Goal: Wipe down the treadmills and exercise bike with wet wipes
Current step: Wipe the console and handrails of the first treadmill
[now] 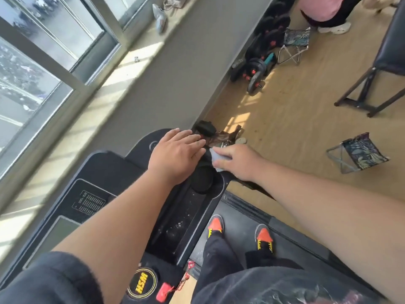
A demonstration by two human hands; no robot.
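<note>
the right hand's fingers lie curled over a pale, folded wet wipe, pressing it onto the far right corner of the black treadmill console. the left hand's fingers are straight and close together, palm down, resting flat on the console's far end, just beside the wipe. a round black cup holder sits in the console right below both hands. nearer along the console are a grey display screen and a yellow-ringed round hsm badge. beside the console, orange-toed shoes stand on the treadmill's dark belt. beyond the console, on the wooden floor, are black dumbbells and two patterned folding stools.
</note>
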